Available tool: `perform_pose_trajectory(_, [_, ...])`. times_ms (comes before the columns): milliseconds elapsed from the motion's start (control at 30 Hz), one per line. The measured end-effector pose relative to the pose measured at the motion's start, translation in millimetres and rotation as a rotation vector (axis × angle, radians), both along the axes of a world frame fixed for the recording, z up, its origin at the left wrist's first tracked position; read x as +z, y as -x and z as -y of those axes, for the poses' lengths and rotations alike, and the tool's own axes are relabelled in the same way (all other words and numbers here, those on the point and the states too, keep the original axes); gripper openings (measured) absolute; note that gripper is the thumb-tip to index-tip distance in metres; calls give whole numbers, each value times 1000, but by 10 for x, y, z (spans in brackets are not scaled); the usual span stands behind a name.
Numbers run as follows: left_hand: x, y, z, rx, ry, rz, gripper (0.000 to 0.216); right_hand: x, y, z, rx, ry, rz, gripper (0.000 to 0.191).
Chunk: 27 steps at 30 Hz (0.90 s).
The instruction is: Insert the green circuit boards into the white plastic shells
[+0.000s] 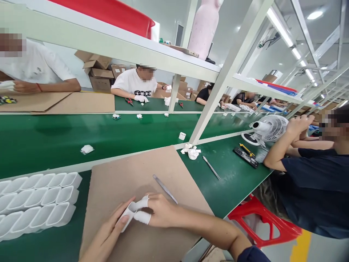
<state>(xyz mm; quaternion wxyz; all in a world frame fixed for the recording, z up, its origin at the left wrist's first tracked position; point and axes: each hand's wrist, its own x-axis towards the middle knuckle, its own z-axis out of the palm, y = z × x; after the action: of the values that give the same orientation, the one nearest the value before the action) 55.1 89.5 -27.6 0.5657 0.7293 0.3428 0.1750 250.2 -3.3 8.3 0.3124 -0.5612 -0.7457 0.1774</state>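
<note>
My left hand (113,225) holds a small white plastic case (127,217) tilted over the cardboard mat (114,185), its thumb lying along the near side. My right hand (162,211) wears white finger cots on thumb and index finger. Those two fingertips close on the case, the index at its open end; what lies inside is hidden. Metal tweezers (165,188) rest on the mat just beyond my right hand. To the left stand rows of similar white cases (61,214), open side up.
Past the mat runs a green conveyor belt (54,134) carrying small white parts (87,149). At right are crumpled white scraps (193,153), a pen-like metal tool (211,167), a yellow cutter (247,150) and a fan (269,129). A co-worker (308,182) sits close on the right. A shelf post (209,109) rises ahead.
</note>
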Motion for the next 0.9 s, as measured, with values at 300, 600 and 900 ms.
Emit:
perform_pose_trajectory(300, [328,-150,120,-57,22,3,66,265,-259,-327,-119,94,-6,38])
perform_pose_trajectory(600, [512,-47,212,-146,-99,-23,46,607,101,-2330,-367,317,387,39])
perform_pose_trajectory(900, [529,-24,140,-163,-129,25,52,634,413,-2941,-404,414,704,34])
